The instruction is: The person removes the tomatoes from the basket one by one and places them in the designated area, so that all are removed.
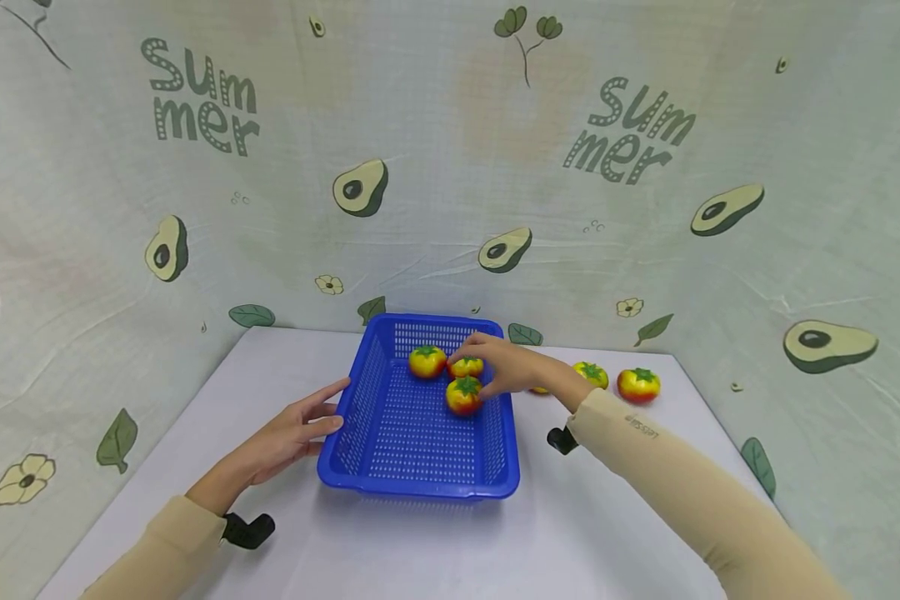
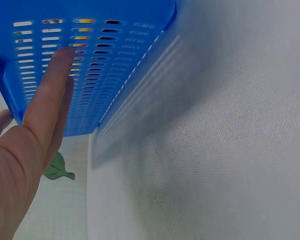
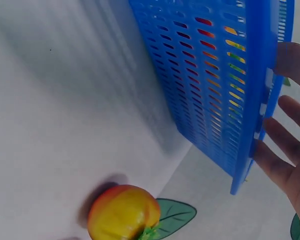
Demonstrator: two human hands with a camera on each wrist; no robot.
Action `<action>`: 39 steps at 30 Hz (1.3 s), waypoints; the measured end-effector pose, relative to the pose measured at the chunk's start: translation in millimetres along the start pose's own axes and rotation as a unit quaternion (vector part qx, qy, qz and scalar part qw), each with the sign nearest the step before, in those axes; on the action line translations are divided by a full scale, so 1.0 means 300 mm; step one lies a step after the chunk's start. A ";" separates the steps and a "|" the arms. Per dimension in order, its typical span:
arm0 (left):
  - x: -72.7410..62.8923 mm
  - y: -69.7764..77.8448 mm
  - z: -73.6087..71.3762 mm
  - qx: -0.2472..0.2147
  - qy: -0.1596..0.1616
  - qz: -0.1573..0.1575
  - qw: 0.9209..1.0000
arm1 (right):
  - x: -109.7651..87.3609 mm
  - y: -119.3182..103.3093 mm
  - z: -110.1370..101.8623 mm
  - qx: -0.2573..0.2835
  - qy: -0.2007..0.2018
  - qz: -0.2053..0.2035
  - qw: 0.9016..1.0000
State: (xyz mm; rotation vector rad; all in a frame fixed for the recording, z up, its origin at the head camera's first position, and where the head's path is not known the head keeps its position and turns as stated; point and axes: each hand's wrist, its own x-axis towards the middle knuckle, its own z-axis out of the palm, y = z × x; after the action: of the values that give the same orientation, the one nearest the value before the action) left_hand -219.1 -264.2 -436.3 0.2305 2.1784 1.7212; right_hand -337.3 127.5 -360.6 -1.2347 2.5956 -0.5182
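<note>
A blue plastic basket point(image 1: 420, 487) with slotted walls stands on the white table. Inside are a yellow-red persimmon-shaped fruit with a green top point(image 1: 427, 362), a second fruit point(image 1: 467, 367) and a nearer third fruit point(image 1: 463, 397). My right hand point(image 1: 506, 364) reaches over the basket's right rim, fingers spread above the two right-hand fruits, thumb beside the nearer one. In the right wrist view the rim hides its fingertips. My left hand point(image 1: 296, 433) rests against the basket's left side; its fingers point(image 2: 52, 90) lie extended along the slotted wall in the left wrist view.
Right of the basket, a fruit point(image 1: 638, 385), another fruit point(image 1: 591, 375) and a partly hidden fruit point(image 1: 540, 390) lie on the table point(image 1: 607, 533). Behind stands a patterned cloth point(image 1: 435, 250) printed with avocados and leaves. A black wrist device point(image 1: 249, 531) sits near the left cuff.
</note>
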 end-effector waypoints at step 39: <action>0.007 0.007 0.002 -0.002 0.006 -0.010 1.000 | 0.109 -0.014 0.109 -0.078 -0.100 0.057 0.990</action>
State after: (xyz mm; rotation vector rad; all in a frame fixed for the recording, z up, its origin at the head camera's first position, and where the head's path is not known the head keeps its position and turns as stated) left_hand -221.1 -262.3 -434.6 0.1976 2.1793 1.7207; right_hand -343.5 92.4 -390.4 -1.1100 2.5549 -0.1626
